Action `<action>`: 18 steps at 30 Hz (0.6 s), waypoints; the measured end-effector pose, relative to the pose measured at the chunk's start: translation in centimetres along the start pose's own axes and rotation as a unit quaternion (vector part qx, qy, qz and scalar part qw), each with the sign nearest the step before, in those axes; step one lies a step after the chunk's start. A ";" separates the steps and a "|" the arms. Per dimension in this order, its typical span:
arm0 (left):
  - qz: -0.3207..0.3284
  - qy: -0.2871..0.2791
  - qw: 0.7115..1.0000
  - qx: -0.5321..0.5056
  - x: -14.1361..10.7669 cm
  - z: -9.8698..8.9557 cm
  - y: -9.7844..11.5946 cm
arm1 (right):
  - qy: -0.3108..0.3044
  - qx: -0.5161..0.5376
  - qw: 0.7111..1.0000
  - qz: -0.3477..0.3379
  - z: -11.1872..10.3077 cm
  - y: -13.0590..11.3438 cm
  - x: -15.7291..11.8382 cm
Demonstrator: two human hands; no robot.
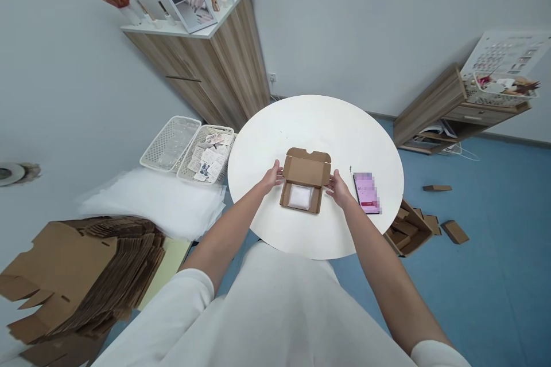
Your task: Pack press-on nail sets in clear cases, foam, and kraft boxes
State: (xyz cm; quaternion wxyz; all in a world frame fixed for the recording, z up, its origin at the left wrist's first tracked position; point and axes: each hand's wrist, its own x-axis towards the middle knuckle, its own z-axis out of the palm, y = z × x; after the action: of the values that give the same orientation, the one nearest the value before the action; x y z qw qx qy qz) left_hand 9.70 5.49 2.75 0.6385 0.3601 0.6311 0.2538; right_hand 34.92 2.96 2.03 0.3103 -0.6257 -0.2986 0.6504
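A small brown cardboard box [306, 167] lies on the round white table [310, 235], its lid raised at the back and side flaps spread. Inside the box sits a white wrapped packet [301, 196]. At the box's left side is my left hand [272, 176], fingers apart and near the edge of the lid. On the opposite side my right hand [339, 188] has its fingers spread beside the lid and the box's right corner. Whether the fingertips touch the cardboard is too small to tell.
A phone [367, 192] lies on the table's right. White baskets [205, 153], white sheets [150, 198] and stacked flat cardboard [64, 264] are at left. Below right, a carton [415, 235] holds small boxes; more lie on the floor. Cabinets [232, 51] stand behind.
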 end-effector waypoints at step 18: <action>0.069 -0.074 0.994 0.039 -3.3 -0.9 -1.9 | -0.044 -0.043 0.995 -0.080 -0.8 2.2 -3.0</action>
State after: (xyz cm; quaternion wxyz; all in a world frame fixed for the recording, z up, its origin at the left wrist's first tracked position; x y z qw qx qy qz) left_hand 8.31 1.88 3.41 0.6498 0.4448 0.5653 0.2456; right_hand 35.70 -0.73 2.18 0.3211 -0.5832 -0.3886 0.6370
